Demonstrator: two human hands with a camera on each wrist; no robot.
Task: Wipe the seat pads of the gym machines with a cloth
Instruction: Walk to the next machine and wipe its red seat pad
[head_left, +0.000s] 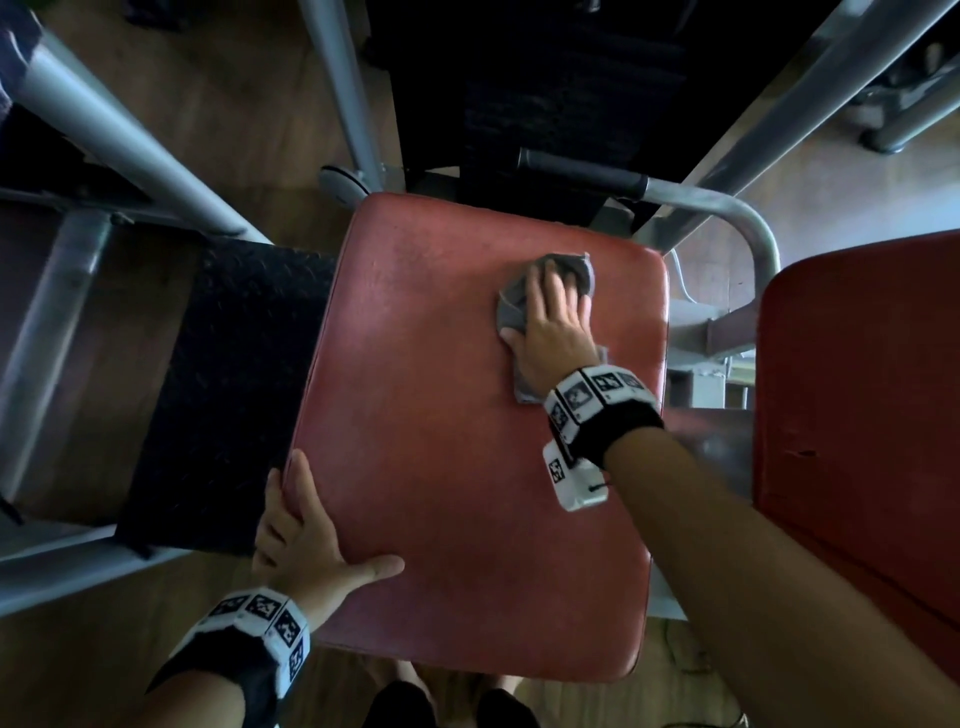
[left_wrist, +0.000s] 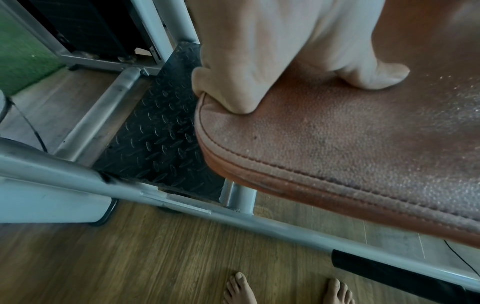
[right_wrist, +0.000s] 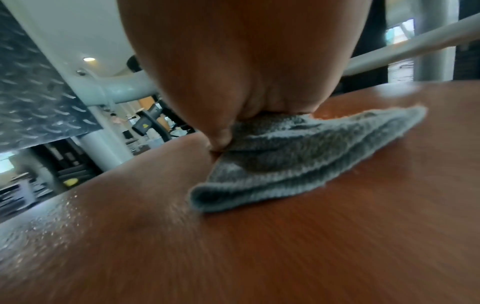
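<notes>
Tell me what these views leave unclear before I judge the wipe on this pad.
- Head view: right hand covers most of the grey cloth, so its contact patch on the red seat pad is hidden.
- Left wrist view: left hand fingers curl over the pad edge, out of sight.
- Right wrist view: pad surface blurred; wet or dry unclear.

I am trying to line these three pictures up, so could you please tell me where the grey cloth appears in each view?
Head: the grey cloth lies on the far right part of the red seat pad, under the right hand.
Left wrist: not in it; only the left hand gripping the pad's corner.
Right wrist: centre, folded flat on the pad, pressed down by the hand.
Shared landmark: the red seat pad.
</notes>
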